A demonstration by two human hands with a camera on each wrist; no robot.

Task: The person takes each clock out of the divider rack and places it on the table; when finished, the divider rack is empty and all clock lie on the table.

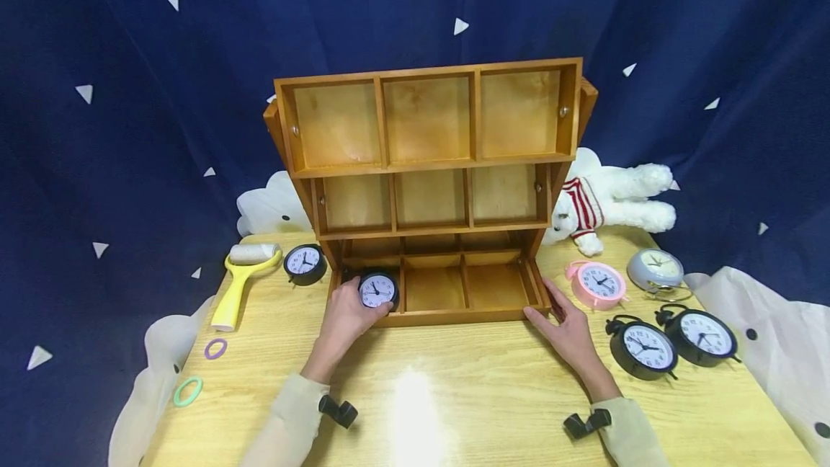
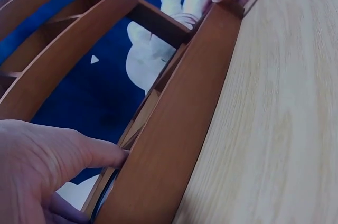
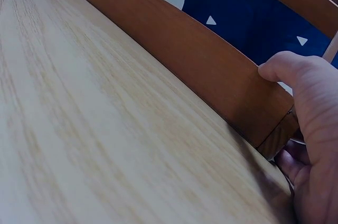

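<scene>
A brown wooden tiered organizer stands on the table, its three tiers split into compartments. In its bottom-left compartment is a black alarm clock with its white dial facing up. My left hand holds this clock, thumb across its near edge and fingers at its left side. At the organizer's front right corner, my right hand grips the wood, with the thumb on the front board's top edge in the right wrist view. Only a sliver of the clock shows in the left wrist view, behind the front board.
Left of the organizer lie another black clock, a yellow lint roller, a purple ring and a green ring. On the right are a pink clock, a grey clock, two black clocks and a white plush toy.
</scene>
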